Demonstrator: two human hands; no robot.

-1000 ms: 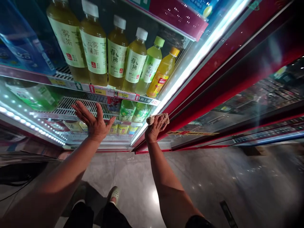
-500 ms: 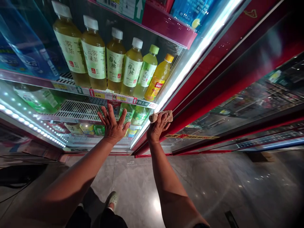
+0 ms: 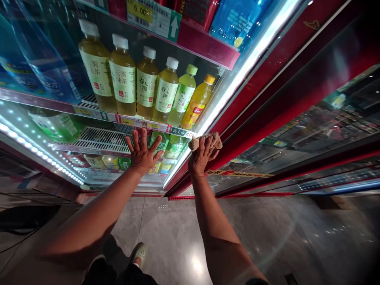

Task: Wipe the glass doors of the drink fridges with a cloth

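My left hand is spread with its fingers apart, its palm toward the front of a lit drinks fridge, seemingly flat on the glass. Behind it are a wire shelf and green-labelled bottles. Under my right hand is a folded brown cloth, pressed against the red door frame. My fingers lie over the cloth and hide its middle. Above both hands, a row of tea bottles and an orange drink bottle stand on a shelf.
A bright light strip runs along the fridge's right edge. Another glass door lies to the right. Below, a grey tiled floor carries my shoe. A black object with a cable is at the left.
My right hand and the cloth have shifted slightly right and up along the red frame. My left hand stays spread in nearly the same place. The view has tilted up a little.
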